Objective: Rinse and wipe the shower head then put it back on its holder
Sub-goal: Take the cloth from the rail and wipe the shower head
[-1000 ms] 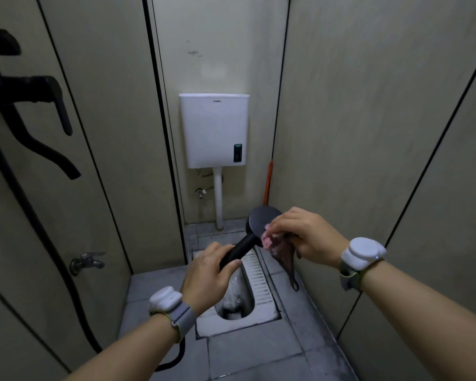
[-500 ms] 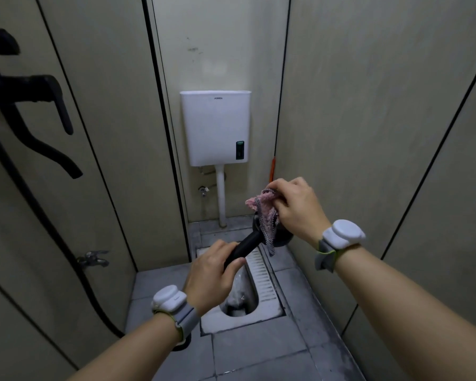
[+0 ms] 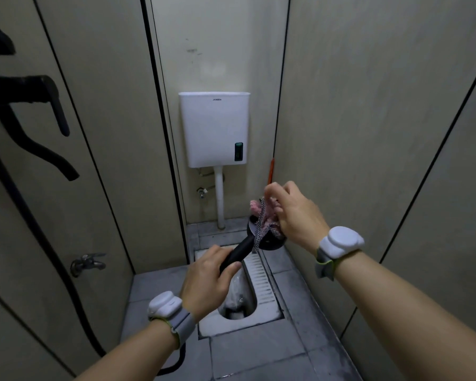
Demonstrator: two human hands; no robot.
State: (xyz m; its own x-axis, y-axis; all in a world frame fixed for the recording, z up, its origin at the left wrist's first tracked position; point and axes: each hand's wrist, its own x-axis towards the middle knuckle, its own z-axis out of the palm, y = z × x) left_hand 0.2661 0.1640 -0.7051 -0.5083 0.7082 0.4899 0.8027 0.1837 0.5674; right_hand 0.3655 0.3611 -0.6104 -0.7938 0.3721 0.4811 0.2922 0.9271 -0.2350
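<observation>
**Cloth meets shower head above squat toilet**

A left hand wraps its fingers around the black shower head handle, while the right hand pinches a pink cloth against its far end, over the squat toilet.

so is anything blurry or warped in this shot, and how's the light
Head view: dim, flat light with no hard glare; wide-angle bends the wall seams outward; the right hand and cloth are slightly motion-smeared, the black fixtures at left soft.
</observation>
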